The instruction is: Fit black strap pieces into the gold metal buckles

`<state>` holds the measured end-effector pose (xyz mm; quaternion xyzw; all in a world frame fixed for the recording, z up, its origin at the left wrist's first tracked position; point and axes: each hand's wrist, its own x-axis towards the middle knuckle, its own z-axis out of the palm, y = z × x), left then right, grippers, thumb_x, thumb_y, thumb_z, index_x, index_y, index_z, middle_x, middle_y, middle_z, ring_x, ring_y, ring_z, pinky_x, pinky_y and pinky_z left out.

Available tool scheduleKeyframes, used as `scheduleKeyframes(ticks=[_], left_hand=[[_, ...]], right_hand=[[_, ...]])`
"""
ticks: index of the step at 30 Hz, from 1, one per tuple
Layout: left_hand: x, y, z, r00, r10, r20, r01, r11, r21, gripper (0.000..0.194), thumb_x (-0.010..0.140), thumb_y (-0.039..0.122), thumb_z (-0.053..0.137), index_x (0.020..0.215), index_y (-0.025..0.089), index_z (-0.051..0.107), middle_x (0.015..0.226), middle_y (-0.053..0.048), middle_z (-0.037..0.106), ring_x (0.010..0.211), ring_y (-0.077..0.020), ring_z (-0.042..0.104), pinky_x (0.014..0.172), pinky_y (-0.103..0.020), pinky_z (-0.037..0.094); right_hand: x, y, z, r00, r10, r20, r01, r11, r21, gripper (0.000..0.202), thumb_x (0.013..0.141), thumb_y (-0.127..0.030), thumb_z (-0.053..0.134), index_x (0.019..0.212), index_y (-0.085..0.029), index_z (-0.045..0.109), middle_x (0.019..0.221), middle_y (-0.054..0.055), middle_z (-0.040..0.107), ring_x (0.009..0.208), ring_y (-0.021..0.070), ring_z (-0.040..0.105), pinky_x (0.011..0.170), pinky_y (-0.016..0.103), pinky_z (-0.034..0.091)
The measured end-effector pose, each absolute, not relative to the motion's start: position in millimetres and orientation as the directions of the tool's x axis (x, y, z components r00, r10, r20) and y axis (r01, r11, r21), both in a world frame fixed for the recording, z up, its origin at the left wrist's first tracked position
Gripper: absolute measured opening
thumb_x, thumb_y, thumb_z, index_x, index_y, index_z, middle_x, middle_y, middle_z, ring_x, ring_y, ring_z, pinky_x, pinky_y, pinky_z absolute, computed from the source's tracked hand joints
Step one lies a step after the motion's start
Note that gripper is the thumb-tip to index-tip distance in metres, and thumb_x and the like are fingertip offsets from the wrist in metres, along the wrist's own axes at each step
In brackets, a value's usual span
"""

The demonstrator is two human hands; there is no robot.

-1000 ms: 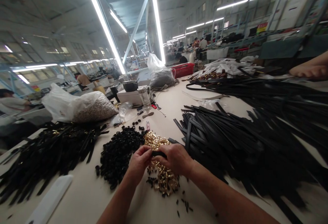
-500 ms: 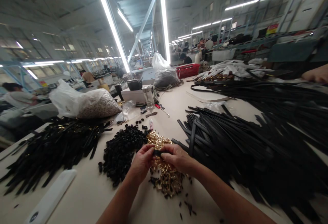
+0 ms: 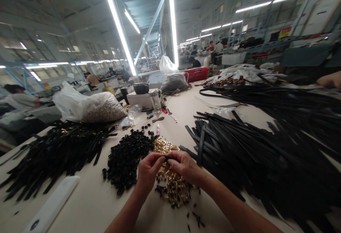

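Observation:
Over the gold metal buckles (image 3: 174, 188), both hands meet with their fingertips almost touching. My left hand (image 3: 150, 167) pinches one side of a black strap (image 3: 167, 158), thumb against fingers. My right hand (image 3: 183, 165) pinches the other side of it. Only a small dark bit of the strap shows between the fingertips, so its length and any fitting on it are hidden. A heap of small black loops (image 3: 125, 162) lies just left of my left hand. Right of my right hand spreads a large pile of long black straps (image 3: 239, 147).
Black straps with gold fittings (image 3: 61, 144) lie at the left, in front of a filled plastic bag (image 3: 98, 107). A long white object (image 3: 53, 204) is at the front left. A glass bottle (image 3: 155, 101) stands farther back. Another person's hand (image 3: 330, 80) shows at the right edge.
The fingertips have come closer together, and less of the black strap shows between them. My left thumb has shifted right. The view has moved slightly.

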<state>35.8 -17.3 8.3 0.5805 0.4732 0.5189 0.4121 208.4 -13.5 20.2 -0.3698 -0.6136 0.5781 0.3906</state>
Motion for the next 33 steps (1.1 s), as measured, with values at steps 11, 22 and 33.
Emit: scheduleKeyframes(ticks=[11,22,33], left_hand=[[35.2,-15.5,12.4,0.047,0.975,0.218,0.146,-0.222,0.964,0.018,0.076,0.036,0.073,0.079,0.019,0.072,0.076,-0.005,0.068,0.072,-0.0191,0.060,0.068,-0.025,0.047],[32.2,-12.9,16.6,-0.094,0.969,0.229,-0.047,-0.234,0.971,0.023,0.075,0.040,0.075,0.077,0.017,0.069,0.074,-0.003,0.066,0.068,-0.0150,0.055,0.065,-0.023,0.045],[56.0,-48.0,24.3,0.664,0.731,0.159,0.111,-0.306,0.946,0.029,0.086,0.046,0.060,0.084,0.021,0.076,0.092,-0.013,0.070,0.088,-0.0278,0.064,0.083,-0.039,0.049]], right_hand=[[207.3,-12.2,18.6,-0.428,0.904,-0.001,-0.010,-0.006,-1.000,0.021,0.080,-0.023,0.049,0.088,-0.014,0.066,0.067,0.000,0.062,0.041,0.0062,0.042,0.039,0.017,0.033],[222.3,-13.5,37.3,-0.360,0.892,0.272,0.506,0.432,-0.746,0.024,0.084,-0.017,0.046,0.092,-0.018,0.068,0.079,0.002,0.069,0.069,0.0136,0.061,0.063,0.022,0.041],[254.6,6.1,34.4,-0.161,0.922,0.353,0.905,0.280,-0.319,0.032,0.098,-0.034,0.039,0.093,-0.019,0.066,0.086,0.007,0.072,0.074,0.0164,0.064,0.061,0.027,0.031]])
